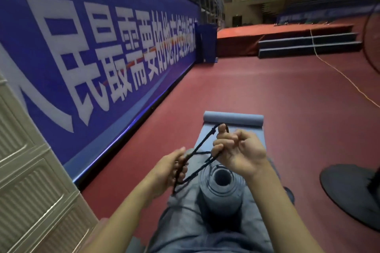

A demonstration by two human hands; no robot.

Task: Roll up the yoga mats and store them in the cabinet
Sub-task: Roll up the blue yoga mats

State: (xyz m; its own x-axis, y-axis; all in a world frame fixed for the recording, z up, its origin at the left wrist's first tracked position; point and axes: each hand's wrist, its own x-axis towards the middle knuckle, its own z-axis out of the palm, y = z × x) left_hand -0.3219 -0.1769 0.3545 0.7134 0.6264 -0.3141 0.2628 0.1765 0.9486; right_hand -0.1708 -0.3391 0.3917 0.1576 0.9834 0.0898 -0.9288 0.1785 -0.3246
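Note:
A rolled grey-blue yoga mat (221, 186) stands on end between my knees, its spiral end facing up. Above it, both hands hold a dark strap (202, 145) with looped cords. My left hand (174, 165) grips one end of the strap, and my right hand (238, 150) pinches the other loops, fingers curled. Beyond them a second blue mat (234, 121) lies flat on the red floor, its far end partly rolled. A beige plastic cabinet (26, 181) with ribbed drawer fronts stands at the left edge.
A long blue banner wall (98, 47) with white characters runs along the left. A dark round fan base (349, 191) sits on the floor at the right, with a thin cord (337, 72) trailing away. Red platform and dark steps (308, 45) lie far ahead.

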